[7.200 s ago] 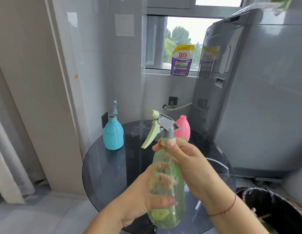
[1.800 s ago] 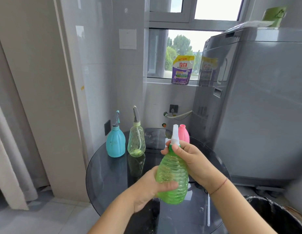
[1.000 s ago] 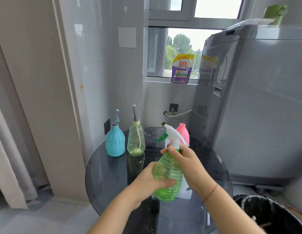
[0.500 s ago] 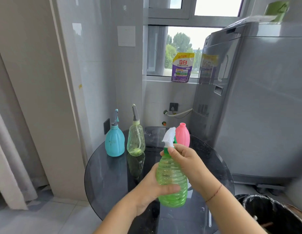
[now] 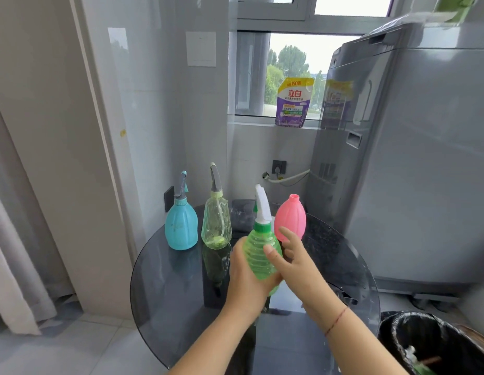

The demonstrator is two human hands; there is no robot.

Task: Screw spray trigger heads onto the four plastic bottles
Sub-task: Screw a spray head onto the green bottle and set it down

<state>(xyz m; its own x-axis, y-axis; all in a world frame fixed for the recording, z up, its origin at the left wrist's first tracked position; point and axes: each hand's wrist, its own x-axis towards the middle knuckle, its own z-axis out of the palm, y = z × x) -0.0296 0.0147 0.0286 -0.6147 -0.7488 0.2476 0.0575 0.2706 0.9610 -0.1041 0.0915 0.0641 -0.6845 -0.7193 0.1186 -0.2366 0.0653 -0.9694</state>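
Observation:
My left hand [image 5: 245, 277] grips a ribbed green bottle [image 5: 259, 255] above the round glass table [image 5: 178, 299]. A white trigger head [image 5: 262, 205] sits on its green collar. My right hand [image 5: 291, 257] is beside the bottle with fingers spread, its thumb resting on the bottle's side. A blue bottle [image 5: 180, 226] and a clear pale-green bottle [image 5: 216, 226] stand at the back left, each with a grey trigger head. A pink bottle [image 5: 291, 217] stands at the back with its neck bare.
A grey washing machine [image 5: 398, 158] stands close on the right. A black-lined bin [image 5: 430, 342] sits at the lower right. A purple detergent pouch [image 5: 293, 102] leans on the windowsill. Wall and curtain [image 5: 13, 253] lie to the left.
My right hand has come off the white trigger head's collar and opened beside the bottle. The green bottle has moved a little further away, toward the pink bottle.

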